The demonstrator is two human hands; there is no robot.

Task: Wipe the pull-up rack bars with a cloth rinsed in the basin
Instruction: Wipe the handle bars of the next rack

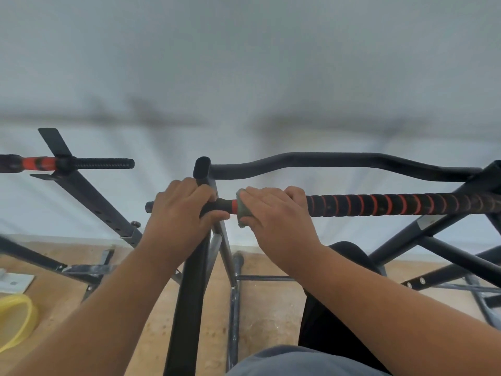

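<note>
A black pull-up bar with red-ringed foam grip (393,204) runs across the middle of the rack. My left hand (181,213) grips the bar's left end, beside the black upright post (202,169). My right hand (273,213) holds a grey-green cloth (242,210) wrapped round the bar just right of the post; only the cloth's left edge shows under my fingers. A curved black bar (339,160) lies behind, higher up.
A second rack with a red-and-black handle (67,164) stands at the left. The yellow basin (16,321) sits on the tan floor at the lower left. Black braces and base legs (433,256) spread below. A white wall is close behind.
</note>
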